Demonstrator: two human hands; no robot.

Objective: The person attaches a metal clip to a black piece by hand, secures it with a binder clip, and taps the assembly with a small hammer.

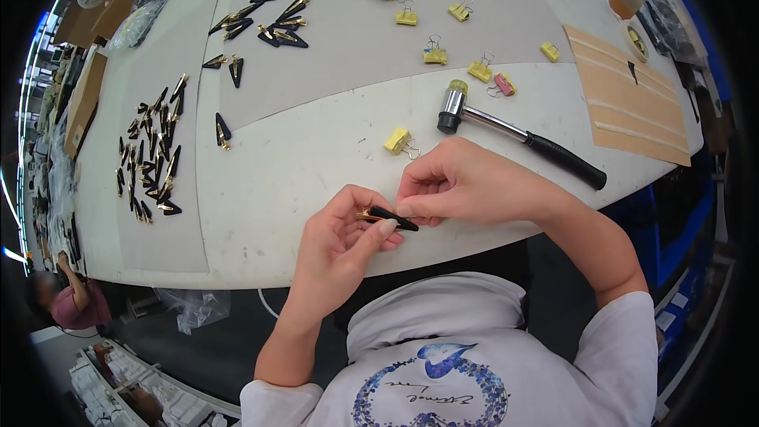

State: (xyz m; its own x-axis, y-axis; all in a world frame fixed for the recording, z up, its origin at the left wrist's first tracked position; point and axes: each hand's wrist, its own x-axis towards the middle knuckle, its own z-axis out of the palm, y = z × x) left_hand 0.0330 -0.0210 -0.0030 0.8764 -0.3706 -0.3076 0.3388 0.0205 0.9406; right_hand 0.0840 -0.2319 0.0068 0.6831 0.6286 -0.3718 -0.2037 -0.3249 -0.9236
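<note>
A black hair clip with gold metal [383, 213] is pinched between the thumb and fingers of my left hand [341, 239], near the table's front edge. My right hand [443, 186] is closed at the clip's right end, its thumb and forefinger pressed together; whatever they pinch is too small to make out. Just above my hands lies a yellow binder clip [399, 141]. A hammer [522, 134] with a black handle rests to the right of it. Many similar black clips [162, 150] are spread at the left.
More black clips [277, 28] and several yellow binder clips [435, 51] lie farther back, with a pink one [504, 85]. A brown sheet with pale strips [632, 99] and a bottle [627, 1] are at the right. Another person [75, 300] is at the far left.
</note>
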